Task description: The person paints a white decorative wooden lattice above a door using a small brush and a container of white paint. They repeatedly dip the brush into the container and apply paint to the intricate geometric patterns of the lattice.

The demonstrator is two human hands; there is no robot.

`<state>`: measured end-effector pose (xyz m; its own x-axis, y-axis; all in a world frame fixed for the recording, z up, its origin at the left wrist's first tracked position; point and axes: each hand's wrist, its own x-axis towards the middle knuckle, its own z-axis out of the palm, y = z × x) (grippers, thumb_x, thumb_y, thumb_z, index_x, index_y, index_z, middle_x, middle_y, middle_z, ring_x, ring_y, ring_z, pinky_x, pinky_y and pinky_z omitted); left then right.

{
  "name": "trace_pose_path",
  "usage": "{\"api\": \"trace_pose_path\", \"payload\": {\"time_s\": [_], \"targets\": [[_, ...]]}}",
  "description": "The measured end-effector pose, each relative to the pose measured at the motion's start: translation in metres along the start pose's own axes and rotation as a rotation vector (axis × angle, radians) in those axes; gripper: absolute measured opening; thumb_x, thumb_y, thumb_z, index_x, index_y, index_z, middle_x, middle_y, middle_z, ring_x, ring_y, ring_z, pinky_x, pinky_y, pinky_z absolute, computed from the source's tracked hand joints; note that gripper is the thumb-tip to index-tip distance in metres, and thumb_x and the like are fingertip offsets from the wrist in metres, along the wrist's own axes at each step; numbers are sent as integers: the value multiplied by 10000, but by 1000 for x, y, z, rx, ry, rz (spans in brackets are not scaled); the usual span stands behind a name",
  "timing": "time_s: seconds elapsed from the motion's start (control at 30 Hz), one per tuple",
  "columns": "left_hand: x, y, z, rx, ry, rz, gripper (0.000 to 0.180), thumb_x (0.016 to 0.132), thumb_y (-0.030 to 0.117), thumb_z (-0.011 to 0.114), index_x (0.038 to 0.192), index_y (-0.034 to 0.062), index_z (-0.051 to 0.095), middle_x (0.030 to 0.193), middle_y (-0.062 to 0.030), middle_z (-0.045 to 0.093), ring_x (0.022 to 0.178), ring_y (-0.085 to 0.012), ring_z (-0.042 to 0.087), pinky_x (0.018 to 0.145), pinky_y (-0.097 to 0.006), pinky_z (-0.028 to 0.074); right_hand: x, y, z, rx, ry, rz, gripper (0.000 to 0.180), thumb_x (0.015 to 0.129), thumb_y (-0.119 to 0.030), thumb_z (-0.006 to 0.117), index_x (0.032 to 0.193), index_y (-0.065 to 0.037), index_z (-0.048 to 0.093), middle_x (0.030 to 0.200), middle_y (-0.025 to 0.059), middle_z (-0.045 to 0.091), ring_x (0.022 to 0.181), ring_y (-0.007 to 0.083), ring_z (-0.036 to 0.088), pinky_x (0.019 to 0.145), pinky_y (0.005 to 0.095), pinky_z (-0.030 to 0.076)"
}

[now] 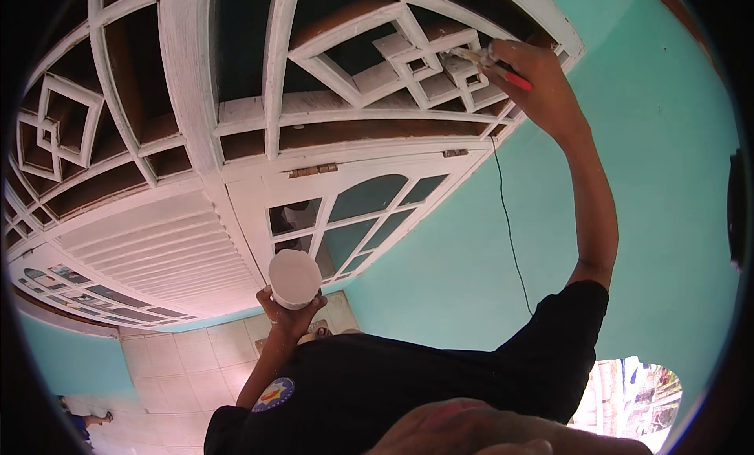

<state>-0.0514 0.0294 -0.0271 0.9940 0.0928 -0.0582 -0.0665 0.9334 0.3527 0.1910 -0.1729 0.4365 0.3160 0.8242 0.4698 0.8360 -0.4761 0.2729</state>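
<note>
Paintbrush [471, 56] at the upper right of the frame, and the right hand [542, 86] has it, fingers wrapped close, red handle [518, 81] poking out below them. Its working end sits right at the small interlocking squares of the white lattice [279, 62]; touching or just off, can't call it from here. Tight corners, these, so here's the danger: press too hard or overload the bristles, and drips or smears could follow. That arm's at full stretch, too; a tired wrist might let the tip stray onto the turquoise wall [644, 180] at right.

Down to the centre-left: the left hand [290, 317] is grasping a white tub [295, 278] from below, fingers around its sides, wide mouth towards the view. How full? Can't tell. One hand alone supports it, and with attention up high, a tilt could go unnoticed; anything inside might slop over the glass panes [369, 197] near the centre or the tiled floor [196, 353] at lower left. Right of centre, a dark cable [509, 227] hangs down towards the black sleeve [569, 306]; a snag there could jolt the brush.
</note>
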Motion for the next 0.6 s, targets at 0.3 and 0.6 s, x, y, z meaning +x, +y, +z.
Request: {"api": "trace_pose_path", "payload": {"time_s": [0.3,0.6], "targets": [[-16,22,21,-317,-86,-7,439,839,288,603,1218,81,518,1122,-125,587,960,-251,600,752,-430,495,7,-15,-6,-96,-152,115,263,832,-25,722,1065,24,612,898,195,659,798,384,632,719,409,505],[-24,34,7,-29,175,115,566,675,-56,757,1188,33,536,1053,-70,634,914,-161,632,697,-311,534,-2,-20,-14,-131,-7,18,134,891,-63,653,1000,0,605,838,153,646,701,344,611,657,376,493]]}}
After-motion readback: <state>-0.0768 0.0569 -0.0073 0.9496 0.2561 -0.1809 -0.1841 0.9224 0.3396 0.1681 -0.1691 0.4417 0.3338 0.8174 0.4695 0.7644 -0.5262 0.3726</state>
